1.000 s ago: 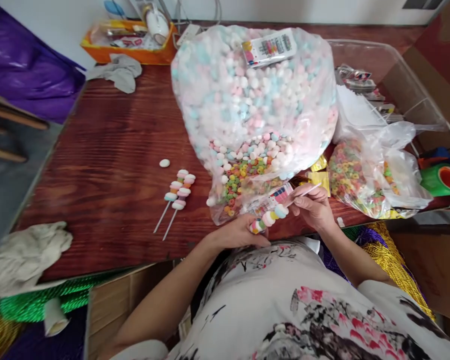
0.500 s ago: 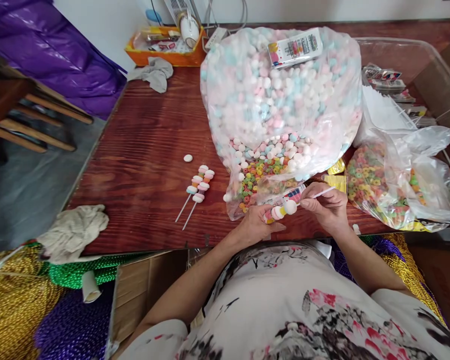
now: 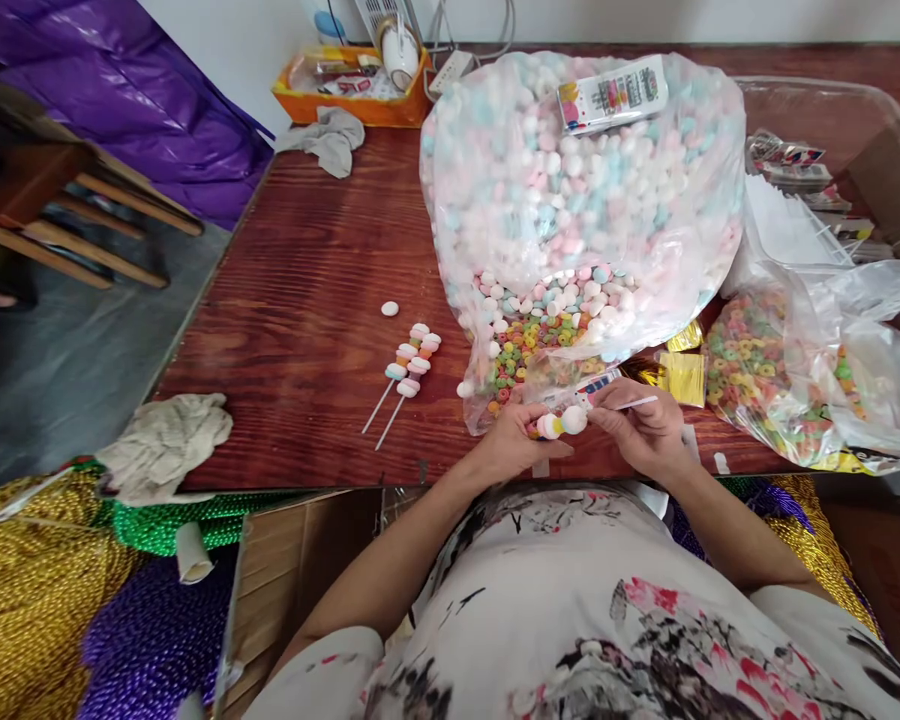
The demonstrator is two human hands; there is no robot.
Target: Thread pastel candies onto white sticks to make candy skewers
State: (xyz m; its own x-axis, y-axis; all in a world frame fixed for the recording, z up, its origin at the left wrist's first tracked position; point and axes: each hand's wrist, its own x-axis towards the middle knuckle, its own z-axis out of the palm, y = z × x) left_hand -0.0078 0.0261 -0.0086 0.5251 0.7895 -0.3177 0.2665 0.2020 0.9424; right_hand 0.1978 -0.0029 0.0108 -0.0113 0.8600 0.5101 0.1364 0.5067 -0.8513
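White stick (image 3: 634, 403) w/ pastel candy pieces (image 3: 562, 423) threaded on it sits between both hands at the near table edge, just above the person's floral shirt (image 3: 615, 620). Left hand (image 3: 514, 450) is curled shut round the loaded end of the candy skewer, fingers wrapped under the pieces. Right hand (image 3: 645, 430) pinches the bare stick btwn thumb & fingertips, rest of fingers folded in; stick tip pokes out to the right.

Wood table (image 3: 307, 260), dark red-brown, carries the rest. Just left of the hands, two finished skewers (image 3: 405, 375) lie side by side, sticks pointing toward the near edge; one loose white candy (image 3: 390, 309) a bit beyond them. Crumpled beige rag (image 3: 165, 445) on the near-left corner. Below the table edge: green, gold & purple bead strands (image 3: 60, 580) plus a cardboard box (image 3: 285, 570).

Right behind the hands, big clear bag (image 3: 577, 190) of pink/blue/white marshmallow-like candies, w/ coloured cereal rings (image 3: 525, 350) at its open mouth. To the right, a smaller bag of rings (image 3: 780, 370) & gold wrappers (image 3: 679, 370). Clear plastic bin (image 3: 832, 130) far right w/ packets inside.

Far end: grey cloth (image 3: 330, 140), orange tray (image 3: 352, 90) by the wall, purple sheet (image 3: 120, 90) at far left.
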